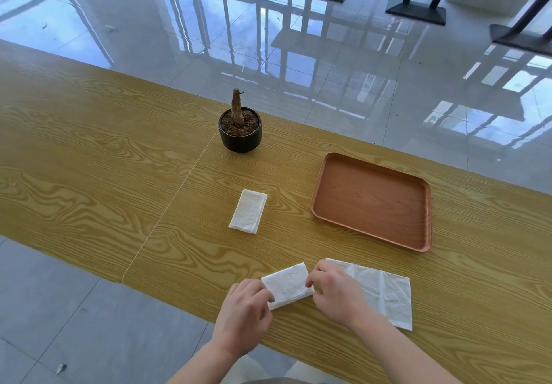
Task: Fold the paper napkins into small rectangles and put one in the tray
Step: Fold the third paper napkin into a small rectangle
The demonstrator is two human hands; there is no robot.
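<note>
A white napkin folded into a small rectangle (287,285) lies near the table's front edge. My left hand (243,313) pinches its left end and my right hand (336,294) pinches its right end. Under my right hand and to its right lies a larger, flatter napkin (385,291). Another folded napkin (248,211) rests alone in the middle of the table. The brown tray (370,201) sits at the right with nothing in it.
A small black pot with a bare stump (240,128) stands behind the middle napkin. The wooden table (89,150) has a seam line running diagonally. Black table bases (416,10) stand on the glossy floor beyond.
</note>
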